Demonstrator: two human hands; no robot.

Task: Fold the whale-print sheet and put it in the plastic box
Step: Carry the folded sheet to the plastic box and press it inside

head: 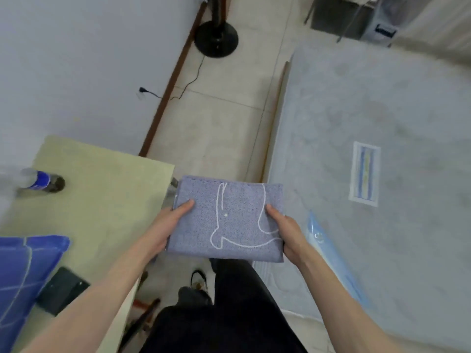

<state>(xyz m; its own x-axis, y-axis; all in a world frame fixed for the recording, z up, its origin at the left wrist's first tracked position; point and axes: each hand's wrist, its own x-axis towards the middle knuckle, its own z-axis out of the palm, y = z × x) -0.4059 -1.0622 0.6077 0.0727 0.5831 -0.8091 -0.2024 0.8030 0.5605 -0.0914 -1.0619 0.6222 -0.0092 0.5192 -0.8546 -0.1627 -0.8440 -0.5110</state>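
Head view: left hand [167, 226] and right hand [285, 231] pinch the folded whale-print sheet [225, 219] by its sides; keep it level and squeezed flat. No plastic box is visible.

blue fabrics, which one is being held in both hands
The folded whale-print sheet, gripped at its sides by the left hand and the right hand. The blue pillow lies untouched on the table.

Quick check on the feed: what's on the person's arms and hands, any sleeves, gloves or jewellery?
Both forearms are bare to the frame edge, no sleeves in view. The left hand and right hand wear no gloves; no rings, watch or wristband are visible. Dark trousers show below.
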